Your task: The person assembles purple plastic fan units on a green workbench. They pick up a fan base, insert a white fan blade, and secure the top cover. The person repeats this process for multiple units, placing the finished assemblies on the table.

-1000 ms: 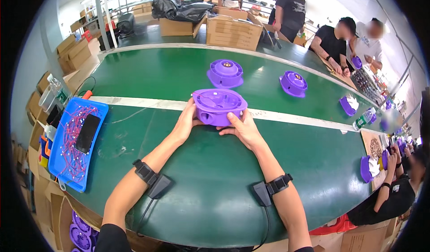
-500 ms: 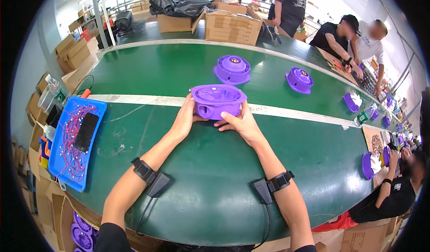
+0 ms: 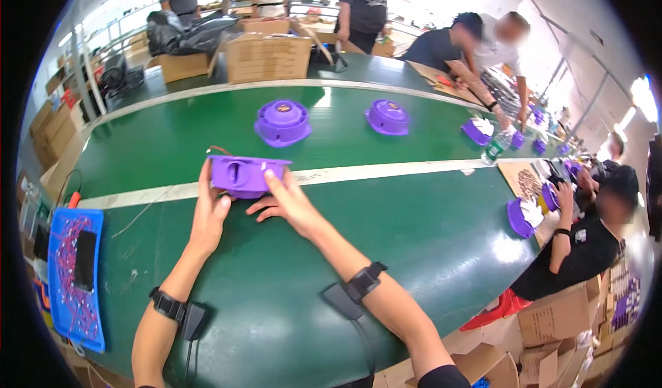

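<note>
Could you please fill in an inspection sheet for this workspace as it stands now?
Surface: green table with a white strip across it.
Job's things: purple housing between both hands, a side opening facing the wearer; two more purple housings farther back.
Clutter: blue tray at left holding red wires and a flat black device; clear bottle near the strip, at right.
Hands: left hand at the housing's left end; right hand at its right, thumb on the front.
Cables: black cable from the left wrist device; thin red wire at the held housing.
Surroundings: co-workers beyond and at right; cardboard boxes behind.
</note>
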